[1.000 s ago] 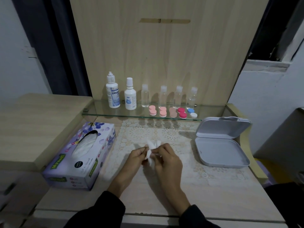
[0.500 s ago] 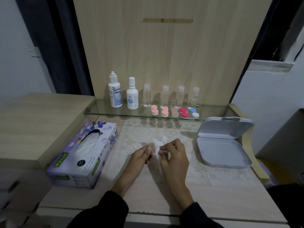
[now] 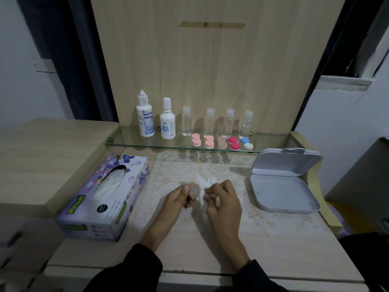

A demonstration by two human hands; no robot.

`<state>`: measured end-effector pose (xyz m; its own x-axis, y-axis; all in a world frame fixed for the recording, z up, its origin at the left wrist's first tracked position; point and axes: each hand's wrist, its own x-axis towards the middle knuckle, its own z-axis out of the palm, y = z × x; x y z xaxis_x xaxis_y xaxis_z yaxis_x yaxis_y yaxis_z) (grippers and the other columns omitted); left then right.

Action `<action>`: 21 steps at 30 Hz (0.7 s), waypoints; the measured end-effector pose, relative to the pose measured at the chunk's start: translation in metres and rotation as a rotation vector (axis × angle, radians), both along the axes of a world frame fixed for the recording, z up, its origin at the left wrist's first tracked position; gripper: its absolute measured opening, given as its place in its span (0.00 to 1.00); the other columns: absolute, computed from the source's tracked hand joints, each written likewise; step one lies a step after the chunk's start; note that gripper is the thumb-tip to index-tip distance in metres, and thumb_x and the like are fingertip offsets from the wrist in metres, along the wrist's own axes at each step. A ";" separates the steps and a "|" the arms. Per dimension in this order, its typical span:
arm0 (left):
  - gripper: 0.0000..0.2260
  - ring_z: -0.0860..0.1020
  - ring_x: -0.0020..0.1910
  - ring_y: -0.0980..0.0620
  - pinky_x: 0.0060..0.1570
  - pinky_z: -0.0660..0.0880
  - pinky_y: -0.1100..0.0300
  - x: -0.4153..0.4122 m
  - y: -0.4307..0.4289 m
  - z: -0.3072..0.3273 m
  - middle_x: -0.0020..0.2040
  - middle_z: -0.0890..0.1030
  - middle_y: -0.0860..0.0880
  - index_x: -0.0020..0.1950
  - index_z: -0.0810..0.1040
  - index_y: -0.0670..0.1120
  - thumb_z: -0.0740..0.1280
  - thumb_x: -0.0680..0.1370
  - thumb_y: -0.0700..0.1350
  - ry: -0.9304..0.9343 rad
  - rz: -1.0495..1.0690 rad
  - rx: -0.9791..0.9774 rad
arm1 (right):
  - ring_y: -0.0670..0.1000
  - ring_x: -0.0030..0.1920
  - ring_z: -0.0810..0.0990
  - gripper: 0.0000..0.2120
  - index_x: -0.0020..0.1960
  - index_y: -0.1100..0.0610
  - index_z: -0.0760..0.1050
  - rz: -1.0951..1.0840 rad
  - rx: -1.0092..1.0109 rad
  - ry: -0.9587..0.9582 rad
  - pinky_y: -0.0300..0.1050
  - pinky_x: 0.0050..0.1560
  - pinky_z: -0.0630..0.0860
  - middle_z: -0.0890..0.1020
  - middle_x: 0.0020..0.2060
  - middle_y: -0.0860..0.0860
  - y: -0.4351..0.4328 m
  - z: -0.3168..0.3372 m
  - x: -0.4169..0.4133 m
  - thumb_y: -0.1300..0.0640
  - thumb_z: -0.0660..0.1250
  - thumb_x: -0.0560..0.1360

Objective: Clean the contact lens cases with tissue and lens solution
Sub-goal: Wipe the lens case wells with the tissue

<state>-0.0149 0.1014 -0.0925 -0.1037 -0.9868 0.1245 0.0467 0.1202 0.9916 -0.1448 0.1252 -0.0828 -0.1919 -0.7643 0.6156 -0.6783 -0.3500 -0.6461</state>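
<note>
Right over the lace mat (image 3: 219,169), between the two hands, a pale pinkish lens case (image 3: 193,191) is getting wiped. The left hand (image 3: 176,200) is gripping it with fingers curled round it and angling it toward the other hand, I reckon so the side being cleaned is reachable. The right hand (image 3: 224,204) is pinching a scrunched white tissue (image 3: 202,183) between thumb and fingertips and holding it up against the case. Bunched like that, it's probably meant for getting down into the well. Can't tell whether it's a cap or the cup part, it's too small and blurry.

Everything else is sitting within easy reach. The tissue box (image 3: 103,197) is lying just left of the mat with its opening facing up. On the glass shelf (image 3: 130,143) behind, the other lens cases (image 3: 221,142) are sitting in a row (pinks, a red pair, a blue and white one) in front of small clear bottles (image 3: 186,121). Two white solution bottles (image 3: 145,118) are standing upright at the left end with caps on. An open grey box (image 3: 280,192) is sitting to the right with its lid tipped back and nothing showing inside. My guess is the finished cases are going in there.
</note>
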 end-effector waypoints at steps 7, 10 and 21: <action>0.12 0.78 0.38 0.58 0.41 0.73 0.67 -0.003 -0.003 -0.005 0.35 0.81 0.53 0.43 0.76 0.43 0.56 0.82 0.40 -0.039 0.060 0.030 | 0.46 0.42 0.72 0.05 0.40 0.52 0.79 0.038 -0.003 0.045 0.35 0.30 0.66 0.74 0.40 0.46 0.005 0.005 0.020 0.52 0.65 0.69; 0.12 0.78 0.36 0.61 0.39 0.72 0.71 -0.003 -0.003 -0.003 0.32 0.81 0.56 0.41 0.76 0.45 0.57 0.80 0.36 -0.077 0.116 0.026 | 0.47 0.43 0.72 0.08 0.39 0.52 0.79 0.057 -0.061 0.117 0.41 0.29 0.69 0.75 0.40 0.47 0.005 0.004 0.025 0.51 0.62 0.68; 0.12 0.71 0.34 0.59 0.37 0.68 0.67 -0.002 0.007 -0.003 0.34 0.73 0.48 0.39 0.73 0.43 0.58 0.81 0.43 -0.122 0.033 -0.161 | 0.51 0.34 0.78 0.04 0.41 0.67 0.73 0.268 0.344 -0.979 0.44 0.34 0.76 0.79 0.36 0.59 -0.006 0.010 -0.007 0.73 0.64 0.73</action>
<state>-0.0172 0.1087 -0.0951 -0.0953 -0.9581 0.2700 -0.0788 0.2776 0.9575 -0.1519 0.1197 -0.0724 -0.2853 -0.9580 0.0279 0.2608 -0.1056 -0.9596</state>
